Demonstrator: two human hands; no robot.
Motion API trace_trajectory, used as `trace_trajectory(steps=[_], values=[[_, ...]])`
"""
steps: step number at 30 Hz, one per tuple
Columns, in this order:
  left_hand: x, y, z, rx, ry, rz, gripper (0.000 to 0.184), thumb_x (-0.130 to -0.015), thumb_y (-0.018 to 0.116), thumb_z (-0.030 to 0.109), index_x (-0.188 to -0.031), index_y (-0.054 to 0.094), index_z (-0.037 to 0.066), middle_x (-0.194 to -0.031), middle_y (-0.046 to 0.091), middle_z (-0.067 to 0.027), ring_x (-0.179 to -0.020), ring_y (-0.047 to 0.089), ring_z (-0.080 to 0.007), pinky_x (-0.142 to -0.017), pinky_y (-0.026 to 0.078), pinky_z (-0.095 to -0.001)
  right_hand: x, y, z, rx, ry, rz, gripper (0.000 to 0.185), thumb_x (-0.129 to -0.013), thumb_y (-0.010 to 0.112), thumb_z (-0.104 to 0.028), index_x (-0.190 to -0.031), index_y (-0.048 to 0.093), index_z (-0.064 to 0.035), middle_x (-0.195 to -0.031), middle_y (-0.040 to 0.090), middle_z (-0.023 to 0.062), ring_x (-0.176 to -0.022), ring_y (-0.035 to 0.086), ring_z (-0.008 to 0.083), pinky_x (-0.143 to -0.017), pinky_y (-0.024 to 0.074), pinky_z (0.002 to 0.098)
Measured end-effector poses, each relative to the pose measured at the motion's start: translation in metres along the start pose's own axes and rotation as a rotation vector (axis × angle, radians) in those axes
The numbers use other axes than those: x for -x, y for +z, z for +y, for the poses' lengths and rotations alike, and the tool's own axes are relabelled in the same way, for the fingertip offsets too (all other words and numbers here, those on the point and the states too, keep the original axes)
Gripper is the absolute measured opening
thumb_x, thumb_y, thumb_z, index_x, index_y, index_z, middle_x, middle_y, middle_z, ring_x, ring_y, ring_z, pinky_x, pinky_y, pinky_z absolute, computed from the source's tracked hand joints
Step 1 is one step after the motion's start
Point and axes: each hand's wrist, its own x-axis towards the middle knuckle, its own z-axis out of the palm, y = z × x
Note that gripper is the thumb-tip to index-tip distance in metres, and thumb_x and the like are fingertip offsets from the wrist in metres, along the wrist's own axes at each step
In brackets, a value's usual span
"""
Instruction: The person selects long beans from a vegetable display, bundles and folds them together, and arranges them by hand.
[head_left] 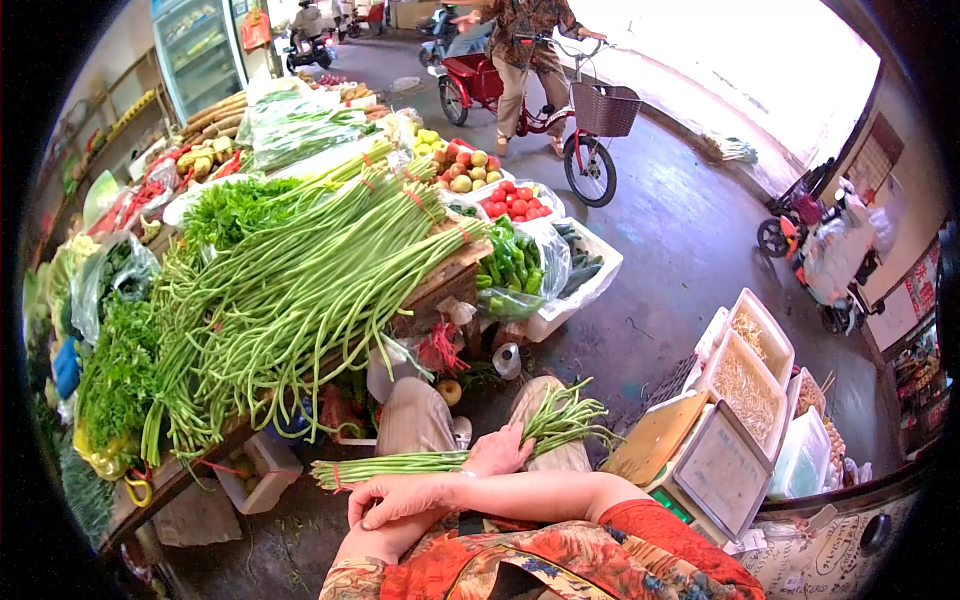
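Observation:
A long bundle of green beans (400,466), tied with a red band near its left end, lies across my thighs. My left hand (500,451) is closed over the bundle at my right thigh, and the loose bean ends (565,415) spread beyond its fingers. Crossing over my left arm, my right hand (388,502) curls its fingers around my left forearm. A big heap of long beans (310,270) covers the stall in front, with red bands around some bundles.
Peppers (512,262), tomatoes (515,203) and leafy greens (120,365) sit on the stall. At the right are a flat scale (722,470) and white trays (745,390). A person stands astride a red tricycle (545,122) ahead; a parked scooter (840,250) is farther right.

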Motion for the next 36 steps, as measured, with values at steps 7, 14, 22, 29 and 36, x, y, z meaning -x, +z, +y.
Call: trace_trajectory(steps=[7,14,22,29,36], values=[[-0.004,0.002,-0.004,0.012,-0.005,-0.037,0.042,-0.096,0.049,0.041,-0.108,0.049,0.001,-0.102,0.063,-0.0270,-0.091,0.063,-0.0461,-0.079,0.050,-0.0552,-0.001,0.008,-0.009,0.167,0.008,0.054,0.025,-0.088,0.067,-0.022,-0.104,0.067,-0.0018,-0.100,0.064,0.0042,-0.096,0.057,0.0137,-0.087,0.0454,0.0282],[-0.001,-0.004,-0.003,0.063,-0.008,-0.082,0.040,-0.098,0.047,0.039,-0.113,0.049,0.001,-0.104,0.061,-0.0271,-0.094,0.061,-0.0454,-0.082,0.049,-0.0532,-0.003,0.004,-0.005,0.342,-0.076,0.064,0.021,-0.088,0.066,-0.020,-0.101,0.067,-0.0044,-0.097,0.061,0.0034,-0.093,0.057,0.0133,-0.084,0.0465,0.0287],[-0.006,0.009,-0.012,0.045,0.012,-0.058,0.040,-0.097,0.048,0.039,-0.110,0.048,0.000,-0.105,0.062,-0.0267,-0.094,0.062,-0.0447,-0.081,0.051,-0.0525,0.000,0.003,-0.012,0.303,0.015,0.049,0.019,-0.091,0.063,-0.017,-0.103,0.066,-0.0030,-0.101,0.062,0.0042,-0.098,0.056,0.0132,-0.090,0.0445,0.0290],[-0.005,0.007,-0.009,0.053,-0.008,-0.064,0.042,-0.096,0.048,0.039,-0.111,0.048,0.000,-0.105,0.061,-0.0276,-0.094,0.062,-0.0458,-0.081,0.051,-0.0527,0.000,0.002,-0.006,0.226,0.020,0.059,0.018,-0.091,0.065,-0.016,-0.103,0.066,-0.0025,-0.102,0.063,0.0040,-0.100,0.057,0.0129,-0.091,0.0444,0.0288],[-0.009,0.025,-0.020,0.059,0.047,0.032,0.038,-0.095,0.051,0.040,-0.108,0.048,0.004,-0.098,0.063,-0.0272,-0.088,0.063,-0.0463,-0.078,0.051,-0.0553,0.000,0.000,-0.002,0.207,0.026,0.064,0.019,-0.090,0.065,-0.016,-0.103,0.066,-0.0021,-0.104,0.063,0.0042,-0.100,0.057,0.0125,-0.091,0.0446,0.0286]])
